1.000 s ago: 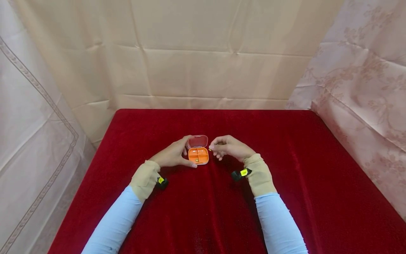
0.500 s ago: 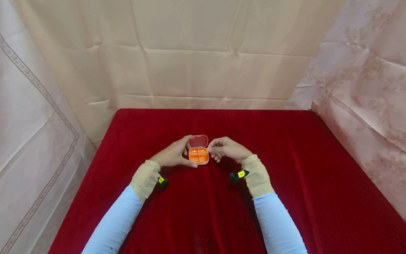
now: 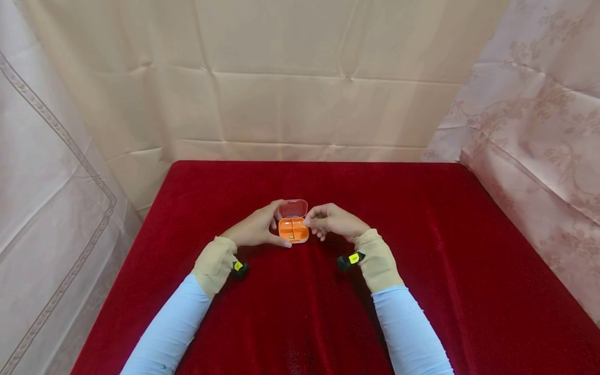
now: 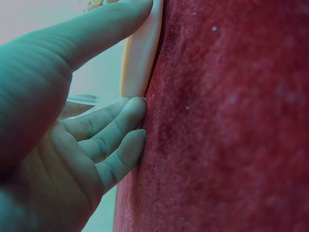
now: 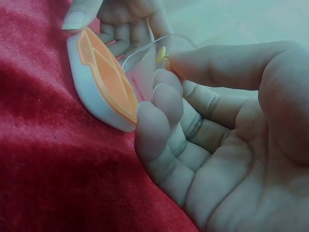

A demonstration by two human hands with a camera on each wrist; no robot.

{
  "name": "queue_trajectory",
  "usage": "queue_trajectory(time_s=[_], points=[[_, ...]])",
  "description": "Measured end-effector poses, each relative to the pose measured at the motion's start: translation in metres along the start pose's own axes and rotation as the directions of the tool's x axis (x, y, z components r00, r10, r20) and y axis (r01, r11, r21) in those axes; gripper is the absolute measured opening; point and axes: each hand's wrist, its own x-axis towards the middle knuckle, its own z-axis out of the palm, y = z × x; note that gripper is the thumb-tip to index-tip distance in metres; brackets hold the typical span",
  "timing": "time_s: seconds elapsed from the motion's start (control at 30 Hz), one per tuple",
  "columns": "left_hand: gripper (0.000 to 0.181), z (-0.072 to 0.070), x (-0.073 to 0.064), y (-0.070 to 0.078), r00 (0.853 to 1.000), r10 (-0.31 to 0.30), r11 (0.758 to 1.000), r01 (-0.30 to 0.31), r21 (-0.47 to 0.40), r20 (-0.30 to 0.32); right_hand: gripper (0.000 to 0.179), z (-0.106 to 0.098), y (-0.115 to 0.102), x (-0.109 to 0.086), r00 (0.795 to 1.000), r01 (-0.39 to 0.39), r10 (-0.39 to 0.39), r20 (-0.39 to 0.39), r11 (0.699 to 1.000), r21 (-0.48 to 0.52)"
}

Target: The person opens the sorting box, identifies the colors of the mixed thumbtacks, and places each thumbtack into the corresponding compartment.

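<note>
A small orange and white pill box (image 3: pixel 300 235) with four-way dividers lies on the red cloth, its clear lid (image 3: pixel 292 209) raised at the back. My left hand (image 3: pixel 255 227) holds the box from the left, thumb at the front edge and fingers toward the lid's side. In the left wrist view the white wall (image 4: pixel 140 63) shows by the thumb. Between thumb and fingertip, my right hand (image 3: pixel 339 220) pinches a yellow thumbtack (image 5: pixel 161 54) by its metal pin, over the right side of the box. A small yellowish piece (image 3: pixel 291 236) lies in the near left compartment.
The red velvet cloth (image 3: pixel 300 312) covers the whole table. A beige curtain (image 3: pixel 300 104) hangs behind it, with pale patterned drapes at the left (image 3: pixel 51 182) and right (image 3: pixel 539 130). Both wrists carry small black cameras.
My right hand has moved left and slightly down, bringing the thumbtack from beside the box to over its right edge. The left hand and the box have stayed put.
</note>
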Motion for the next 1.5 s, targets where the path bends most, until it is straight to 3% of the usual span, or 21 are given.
queue_trajectory(time_s=[0.77, 1.5], points=[[0.096, 0.001, 0.000, -0.001, 1.000, 0.027, 1.000, -0.027, -0.007, -0.007, 0.011, 0.011, 0.002, 0.005, 0.999, -0.052, 0.052, -0.005, 0.995, -0.083], [0.095, 0.003, 0.000, -0.002, 0.999, 0.047, 0.999, -0.047, -0.014, -0.015, 0.007, 0.015, 0.006, 0.009, 0.999, -0.048, 0.048, -0.003, 0.985, -0.166]])
